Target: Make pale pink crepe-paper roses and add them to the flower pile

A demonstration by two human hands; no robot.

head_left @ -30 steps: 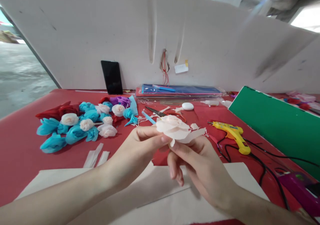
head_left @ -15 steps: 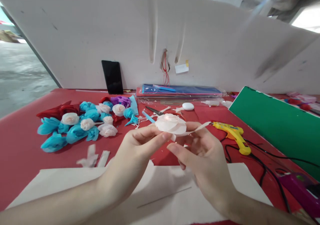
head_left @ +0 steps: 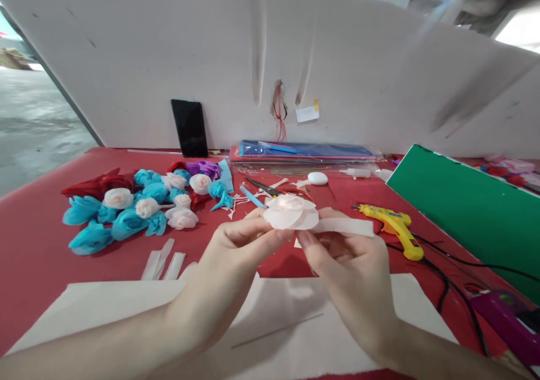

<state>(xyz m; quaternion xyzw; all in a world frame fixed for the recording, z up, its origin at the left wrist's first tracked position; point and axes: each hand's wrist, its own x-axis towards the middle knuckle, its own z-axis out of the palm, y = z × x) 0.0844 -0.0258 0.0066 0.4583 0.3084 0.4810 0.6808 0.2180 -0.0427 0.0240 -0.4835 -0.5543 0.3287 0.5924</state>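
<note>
Red-covered table (head_left: pixel 37 256) under a white board wall (head_left: pixel 126 59), grey floor off to the left. Up at centre, just above the tabletop: pale paper rose (head_left: pixel 291 212), face turned up and a little toward the camera, near edge pinched in the left hand (head_left: pixel 236 250), thumb and forefinger clamped on the petals. Trailing from under the bloom, a pale paper strip (head_left: pixel 343 226), long axis running level out to the right, gripped from below by the right hand (head_left: pixel 354 267). Hands close together beneath the flower. Against the wall, a clear plastic packet (head_left: pixel 304 152) lying flat, blue and pink sheets inside. Left of the hands, a heap of finished flowers (head_left: pixel 139 211) in blue, white, red and purple. Scissors (head_left: pixel 264 187) behind the rose, yellow glue gun (head_left: pixel 394 225) just to the right, green board (head_left: pixel 464 205) beyond, black phone (head_left: pixel 189 128) leaning on the wall, white sheet (head_left: pixel 270 323) under the wrists.
</note>
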